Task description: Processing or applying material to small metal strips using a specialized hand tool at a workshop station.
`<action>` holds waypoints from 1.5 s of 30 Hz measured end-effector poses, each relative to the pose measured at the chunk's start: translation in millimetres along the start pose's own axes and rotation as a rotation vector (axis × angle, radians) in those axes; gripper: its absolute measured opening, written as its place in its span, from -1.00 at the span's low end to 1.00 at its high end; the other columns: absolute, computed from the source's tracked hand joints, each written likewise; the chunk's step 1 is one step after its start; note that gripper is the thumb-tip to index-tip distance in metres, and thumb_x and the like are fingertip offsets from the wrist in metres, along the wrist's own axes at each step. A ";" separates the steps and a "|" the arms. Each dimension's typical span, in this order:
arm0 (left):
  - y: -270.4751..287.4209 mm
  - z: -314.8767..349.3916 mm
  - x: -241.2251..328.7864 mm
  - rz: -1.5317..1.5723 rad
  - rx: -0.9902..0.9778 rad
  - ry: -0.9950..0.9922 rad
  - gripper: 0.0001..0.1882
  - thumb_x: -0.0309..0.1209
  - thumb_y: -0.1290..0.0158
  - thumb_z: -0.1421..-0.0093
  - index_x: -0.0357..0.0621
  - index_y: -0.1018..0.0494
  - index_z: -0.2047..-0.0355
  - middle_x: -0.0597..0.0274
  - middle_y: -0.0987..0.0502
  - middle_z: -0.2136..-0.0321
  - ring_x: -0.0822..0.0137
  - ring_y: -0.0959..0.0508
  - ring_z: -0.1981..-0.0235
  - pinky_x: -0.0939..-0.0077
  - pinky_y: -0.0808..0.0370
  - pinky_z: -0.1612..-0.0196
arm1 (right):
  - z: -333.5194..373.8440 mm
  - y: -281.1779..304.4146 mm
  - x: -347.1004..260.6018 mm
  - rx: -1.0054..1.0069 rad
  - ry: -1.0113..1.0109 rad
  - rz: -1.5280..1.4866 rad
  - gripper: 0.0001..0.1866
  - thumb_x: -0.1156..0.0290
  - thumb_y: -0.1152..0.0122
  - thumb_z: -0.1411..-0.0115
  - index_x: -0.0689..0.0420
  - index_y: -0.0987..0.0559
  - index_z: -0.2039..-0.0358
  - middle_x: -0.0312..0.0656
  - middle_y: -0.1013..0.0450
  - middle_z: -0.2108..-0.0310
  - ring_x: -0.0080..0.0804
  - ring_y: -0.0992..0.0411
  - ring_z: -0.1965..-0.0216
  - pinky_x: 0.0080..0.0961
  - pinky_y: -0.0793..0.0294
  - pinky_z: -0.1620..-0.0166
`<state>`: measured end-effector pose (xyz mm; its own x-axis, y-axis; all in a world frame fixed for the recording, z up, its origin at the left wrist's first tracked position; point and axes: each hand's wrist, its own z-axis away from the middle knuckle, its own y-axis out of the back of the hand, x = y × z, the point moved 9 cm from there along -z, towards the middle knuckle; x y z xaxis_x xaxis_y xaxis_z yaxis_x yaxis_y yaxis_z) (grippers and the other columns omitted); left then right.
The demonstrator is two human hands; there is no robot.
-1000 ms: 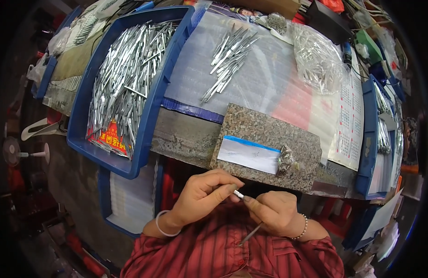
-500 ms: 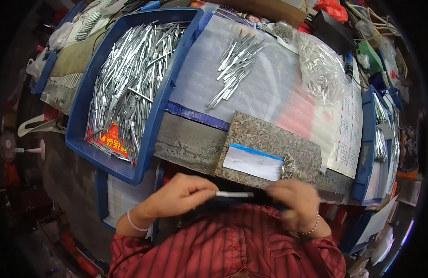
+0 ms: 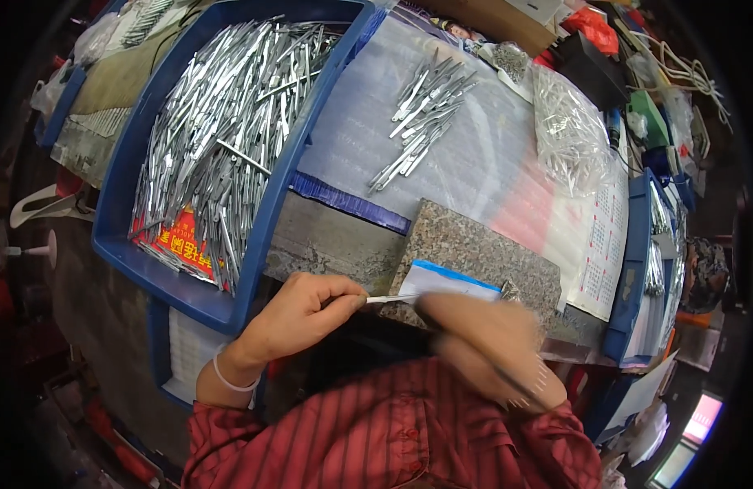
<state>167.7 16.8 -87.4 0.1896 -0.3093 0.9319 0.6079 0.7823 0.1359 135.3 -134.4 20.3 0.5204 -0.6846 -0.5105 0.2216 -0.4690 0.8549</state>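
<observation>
My left hand (image 3: 307,316) is closed in a pinch on one end of a slim silvery metal piece (image 3: 386,299), held out level over the near edge of a speckled stone slab (image 3: 466,236). My right hand (image 3: 494,338) is at the piece's other end, in front of the slab. Motion smears it, so its fingers and anything in them cannot be made out. A thin dark streak crosses its wrist. On the slab lie a white paper with a blue edge (image 3: 450,281) and a few small metal bits (image 3: 511,290), partly covered by the right hand.
A blue tray (image 3: 254,301) full of similar metal pieces (image 3: 221,130) stands at left. A loose pile of them (image 3: 421,122) lies on the plastic-covered tabletop (image 3: 344,138). Farther right are a clear bag of small parts (image 3: 572,134) and another blue tray (image 3: 629,285).
Both hands have moved up and away from my body, bringing the metal piece from in front of my lap to the slab's near edge. The right hand has closed in on the piece.
</observation>
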 end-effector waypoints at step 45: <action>-42.1 -7.8 71.5 -0.846 0.305 -0.764 -0.81 -0.43 -0.05 -0.02 -0.11 -0.47 0.30 0.30 -0.41 0.39 0.30 -0.44 0.29 0.32 -0.23 0.15 | 18.7 -1.7 39.6 0.302 -0.065 -0.225 -0.75 0.25 -0.11 -0.26 0.22 -0.48 0.33 -0.08 -0.53 0.31 -0.18 -0.54 0.43 -0.41 -0.51 0.46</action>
<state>161.6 -42.5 -29.2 -0.7589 -0.4683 0.4525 0.0900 0.6128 0.7851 140.1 -171.1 -3.1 0.4305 -0.5751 -0.6956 0.0667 -0.7483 0.6600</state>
